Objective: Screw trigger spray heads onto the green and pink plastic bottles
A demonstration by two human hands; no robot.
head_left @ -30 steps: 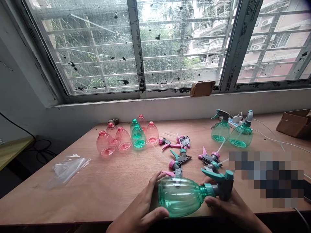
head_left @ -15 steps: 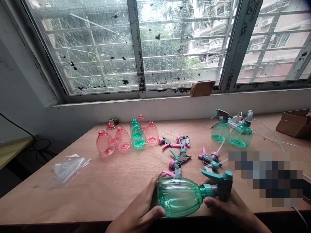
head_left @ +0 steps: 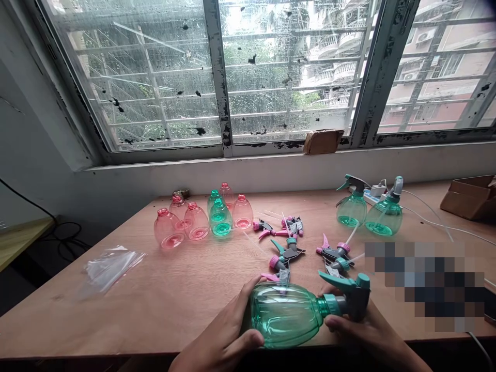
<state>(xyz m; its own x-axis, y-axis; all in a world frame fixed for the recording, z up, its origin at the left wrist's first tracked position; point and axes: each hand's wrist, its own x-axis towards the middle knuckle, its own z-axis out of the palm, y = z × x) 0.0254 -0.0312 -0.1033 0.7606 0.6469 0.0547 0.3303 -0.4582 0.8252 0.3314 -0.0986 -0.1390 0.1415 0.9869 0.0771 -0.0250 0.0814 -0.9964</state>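
A clear green spray bottle (head_left: 287, 316) lies sideways between my hands near the table's front edge. My left hand (head_left: 236, 323) is wrapped round its base end. At the other end my right hand (head_left: 352, 323) grips around the collar and the grey-and-teal spray head (head_left: 354, 295), with the thumb below the collar; some of its fingers are hidden behind. The head sits on the bottle's neck. Just beyond the bottle lie loose trigger sprayers, pink-and-grey (head_left: 279, 263) and teal-and-grey (head_left: 290, 252), with others to the right (head_left: 336, 252).
Pink bottles (head_left: 169, 230) and green bottles (head_left: 220, 218) without heads stand at the back left. Two green bottles with spray heads (head_left: 383, 214) stand back right, by a power strip (head_left: 374, 194) and cables. Plastic bags (head_left: 112, 268) lie left; a cardboard box (head_left: 470, 199) sits far right.
Almost nothing differs. The spray head and my right hand have shifted very slightly to the left; my left hand and the bottle stay in place.
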